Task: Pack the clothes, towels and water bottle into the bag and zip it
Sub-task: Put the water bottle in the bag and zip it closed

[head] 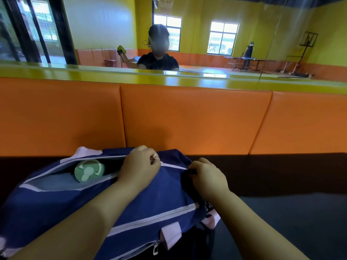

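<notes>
Both hands were on the bag (159,194): left hand (139,164) pinched the zip (170,164), its open gap lying leftward over the bottle (89,170); right hand (206,175) gripped the closed end.

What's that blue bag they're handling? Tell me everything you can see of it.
The bag is navy cloth with white zip tapes and pink trim, on dark floor by an orange pad. Its top zip is shut on the right, open on the left, showing a green bottle lid. The left hand pinches that zip; the right hand grips a dark strap at the bag's end. A front zip shows a metal pull.
</notes>
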The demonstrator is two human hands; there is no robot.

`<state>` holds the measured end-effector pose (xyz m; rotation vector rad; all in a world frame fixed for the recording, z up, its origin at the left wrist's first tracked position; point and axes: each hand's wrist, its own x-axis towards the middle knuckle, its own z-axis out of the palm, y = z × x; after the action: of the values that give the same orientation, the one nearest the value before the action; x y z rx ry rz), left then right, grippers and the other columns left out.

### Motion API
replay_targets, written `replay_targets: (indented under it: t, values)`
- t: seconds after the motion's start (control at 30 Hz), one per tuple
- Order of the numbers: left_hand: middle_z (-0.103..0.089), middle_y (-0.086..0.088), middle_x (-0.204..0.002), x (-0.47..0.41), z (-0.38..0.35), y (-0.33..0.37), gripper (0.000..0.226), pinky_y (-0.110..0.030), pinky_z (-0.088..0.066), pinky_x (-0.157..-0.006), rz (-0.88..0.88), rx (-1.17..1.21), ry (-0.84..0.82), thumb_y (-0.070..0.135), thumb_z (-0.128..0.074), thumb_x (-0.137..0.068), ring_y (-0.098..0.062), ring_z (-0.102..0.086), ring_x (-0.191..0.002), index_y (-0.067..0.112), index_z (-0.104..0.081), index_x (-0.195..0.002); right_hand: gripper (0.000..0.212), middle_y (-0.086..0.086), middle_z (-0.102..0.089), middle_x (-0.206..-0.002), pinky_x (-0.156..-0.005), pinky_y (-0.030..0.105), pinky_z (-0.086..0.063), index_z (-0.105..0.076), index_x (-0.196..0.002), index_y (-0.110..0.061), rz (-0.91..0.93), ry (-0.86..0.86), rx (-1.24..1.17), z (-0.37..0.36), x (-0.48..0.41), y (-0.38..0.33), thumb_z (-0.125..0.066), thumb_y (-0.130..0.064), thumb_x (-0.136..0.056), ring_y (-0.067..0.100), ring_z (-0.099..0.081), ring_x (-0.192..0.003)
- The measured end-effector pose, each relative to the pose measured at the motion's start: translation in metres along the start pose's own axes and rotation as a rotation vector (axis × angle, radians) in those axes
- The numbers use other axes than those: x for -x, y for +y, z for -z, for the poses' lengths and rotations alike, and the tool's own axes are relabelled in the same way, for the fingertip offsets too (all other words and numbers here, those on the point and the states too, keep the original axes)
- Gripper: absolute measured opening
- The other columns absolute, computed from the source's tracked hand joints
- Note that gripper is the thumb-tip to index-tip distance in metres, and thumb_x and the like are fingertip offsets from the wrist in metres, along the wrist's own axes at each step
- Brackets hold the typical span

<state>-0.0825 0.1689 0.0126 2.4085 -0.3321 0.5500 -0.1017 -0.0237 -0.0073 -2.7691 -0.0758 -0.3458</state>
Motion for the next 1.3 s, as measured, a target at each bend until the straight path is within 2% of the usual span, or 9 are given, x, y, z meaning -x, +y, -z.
replay_targets:
  t: [0.13, 0.37, 0.5, 0.63, 0.7, 0.77, 0.9, 1.07, 1.3]
  values:
    - [-0.052, -0.005, -0.079, 0.016, 0.033, -0.031, 0.016, -0.036, -0.041, -0.061, 0.084, -0.096, 0.072, 0.012, -0.055, -0.085, -0.024, -0.050, -0.075, 0.007, -0.064, -0.073, 0.025, 0.003, -0.054, -0.110, -0.067, 0.031, -0.038, -0.061, -0.109, -0.019, -0.019, 0.028, 0.107, -0.003, 0.007, -0.009, -0.047, -0.013, -0.088, 0.028, -0.051, -0.097]
    - [-0.060, -0.004, -0.091, 0.042, 0.059, -0.051, 0.013, -0.036, -0.046, -0.070, 0.149, -0.041, 0.122, 0.021, -0.060, -0.089, -0.022, -0.058, -0.080, 0.014, -0.070, -0.085, 0.036, 0.003, -0.045, -0.134, -0.096, 0.043, -0.034, -0.054, -0.123, -0.017, 0.082, 0.032, 0.271, 0.000, 0.008, -0.053, -0.047, -0.021, -0.088, 0.029, -0.036, -0.124]
    - [-0.059, -0.004, -0.087, 0.040, 0.057, -0.049, 0.017, -0.039, -0.048, -0.071, 0.138, -0.020, 0.133, 0.027, -0.060, -0.089, -0.023, -0.057, -0.079, 0.013, -0.070, -0.083, 0.039, 0.004, -0.052, -0.129, -0.085, 0.042, -0.040, -0.048, -0.130, -0.020, 0.350, -0.009, 0.153, -0.015, 0.004, -0.101, -0.052, -0.026, -0.092, 0.031, -0.048, -0.114]
    - [-0.056, -0.004, -0.083, 0.045, 0.069, -0.060, 0.018, -0.033, -0.036, -0.065, 0.160, -0.068, 0.158, 0.020, -0.058, -0.090, -0.022, -0.053, -0.076, 0.008, -0.069, -0.081, 0.020, 0.009, -0.065, -0.095, -0.059, 0.036, -0.031, -0.070, -0.095, -0.018, 0.401, 0.115, 0.141, -0.029, -0.002, -0.116, -0.061, -0.009, -0.081, 0.036, -0.060, -0.084]
    - [-0.054, -0.005, -0.082, 0.051, 0.082, -0.075, 0.019, -0.033, -0.034, -0.064, 0.199, -0.094, 0.178, 0.016, -0.057, -0.089, -0.022, -0.050, -0.074, 0.004, -0.068, -0.078, 0.019, 0.009, -0.064, -0.092, -0.059, 0.034, -0.027, -0.068, -0.095, -0.016, 0.351, 0.110, 0.128, -0.032, -0.001, -0.111, -0.054, -0.008, -0.084, 0.035, -0.059, -0.085]
    - [-0.054, -0.007, -0.082, 0.058, 0.099, -0.096, 0.019, -0.038, -0.043, -0.070, 0.245, -0.117, 0.217, 0.014, -0.058, -0.087, -0.026, -0.054, -0.074, 0.003, -0.066, -0.074, 0.019, 0.007, -0.063, -0.091, -0.058, 0.034, -0.028, -0.066, -0.098, -0.015, 0.320, 0.139, 0.131, -0.034, 0.002, -0.106, -0.053, -0.010, -0.086, 0.034, -0.059, -0.085]
    - [-0.054, -0.004, -0.079, 0.073, 0.130, -0.127, 0.019, -0.037, -0.046, -0.068, 0.350, -0.151, 0.291, 0.018, -0.060, -0.087, -0.023, -0.055, -0.072, 0.006, -0.068, -0.075, 0.023, 0.005, -0.059, -0.103, -0.062, 0.032, -0.028, -0.057, -0.107, -0.011, 0.263, 0.090, 0.244, -0.030, 0.005, -0.121, -0.048, -0.010, -0.086, 0.029, -0.055, -0.095]
    - [-0.058, -0.004, -0.086, 0.078, 0.134, -0.130, 0.017, -0.038, -0.049, -0.075, 0.338, -0.086, 0.275, 0.022, -0.060, -0.088, -0.021, -0.059, -0.078, 0.009, -0.071, -0.084, 0.024, 0.005, -0.056, -0.111, -0.071, 0.034, -0.040, -0.059, -0.112, -0.017, 0.456, 0.028, 0.136, -0.038, -0.006, -0.163, -0.047, -0.026, -0.092, 0.027, -0.049, -0.107]
    - [-0.058, -0.007, -0.086, 0.088, 0.150, -0.156, 0.015, -0.037, -0.049, -0.074, 0.426, -0.113, 0.339, 0.017, -0.059, -0.087, -0.025, -0.058, -0.077, 0.007, -0.069, -0.080, 0.011, 0.009, -0.063, -0.093, -0.061, 0.032, -0.028, -0.068, -0.092, -0.014, 0.458, 0.134, 0.053, -0.057, -0.003, -0.168, -0.059, -0.018, -0.087, 0.035, -0.058, -0.089]
